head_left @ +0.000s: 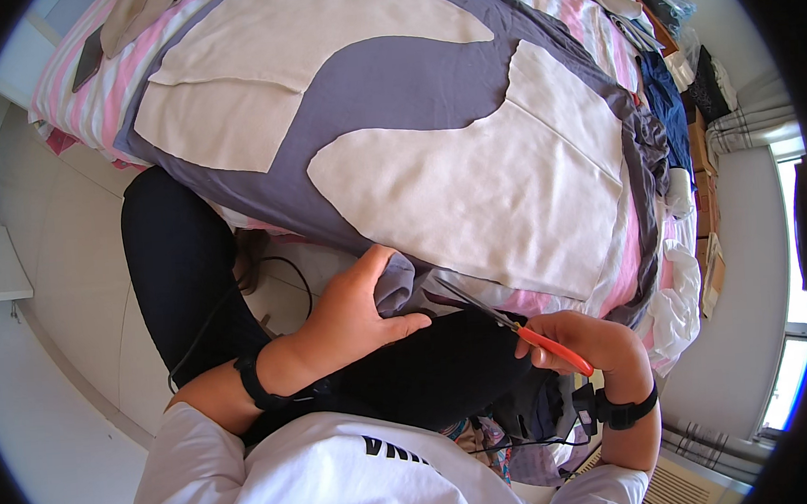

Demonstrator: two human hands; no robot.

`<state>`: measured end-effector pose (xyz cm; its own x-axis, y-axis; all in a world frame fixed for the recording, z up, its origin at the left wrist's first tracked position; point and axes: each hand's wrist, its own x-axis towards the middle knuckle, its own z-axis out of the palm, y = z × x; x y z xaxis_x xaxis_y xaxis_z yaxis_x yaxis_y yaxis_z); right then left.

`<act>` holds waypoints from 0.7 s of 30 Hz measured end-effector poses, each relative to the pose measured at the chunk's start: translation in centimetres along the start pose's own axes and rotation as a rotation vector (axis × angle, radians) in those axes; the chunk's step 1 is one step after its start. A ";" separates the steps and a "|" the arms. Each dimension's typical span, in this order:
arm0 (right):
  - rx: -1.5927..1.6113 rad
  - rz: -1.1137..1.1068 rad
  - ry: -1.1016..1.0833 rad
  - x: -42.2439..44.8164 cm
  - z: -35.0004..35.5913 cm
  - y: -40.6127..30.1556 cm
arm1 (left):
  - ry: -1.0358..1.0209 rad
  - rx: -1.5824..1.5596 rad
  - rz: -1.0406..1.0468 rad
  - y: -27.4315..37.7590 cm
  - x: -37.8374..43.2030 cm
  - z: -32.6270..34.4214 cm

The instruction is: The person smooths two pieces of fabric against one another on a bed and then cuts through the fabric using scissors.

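Observation:
My left hand [351,304] holds a bunched part of the grey fabric [394,284] at the bed's near edge. In my right hand [561,339] is a pair of scissors with red handles [555,351]; the blades point up and left, near the grey fabric's edge. On the bed the grey fabric lies spread out, with cream fabric pieces on top: one at the upper left [252,46], with a smaller section below it [222,124], and one at the right [469,185] close to my hands. The blades look nearly closed together.
Under the fabric is a bed with a pink-and-white striped cover [136,67]. A phone [89,60] lies at its upper left. Dark blue cloth [665,104] and white cloth [677,304] lie along the right side. A black cable [301,272] hangs near my legs.

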<state>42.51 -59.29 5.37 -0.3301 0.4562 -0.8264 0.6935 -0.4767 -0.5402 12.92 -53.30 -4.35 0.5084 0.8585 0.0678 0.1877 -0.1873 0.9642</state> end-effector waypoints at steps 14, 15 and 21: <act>-0.022 -0.155 0.001 0.2 0.9 -0.7 | 0.140 0.050 0.171 -0.4 0.1 0.9; 0.052 -0.111 -0.023 0.3 0.8 -1.1 | 0.113 0.021 0.140 -0.2 0.0 0.7; 0.157 -0.125 -0.022 1.3 1.1 -1.6 | 0.076 -0.037 0.056 -0.1 -0.5 1.1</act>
<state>40.29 -58.80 4.98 -0.4229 0.5032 -0.7536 0.5383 -0.5295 -0.6557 13.55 -54.27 -4.71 0.4519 0.8810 0.1401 0.1289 -0.2199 0.9670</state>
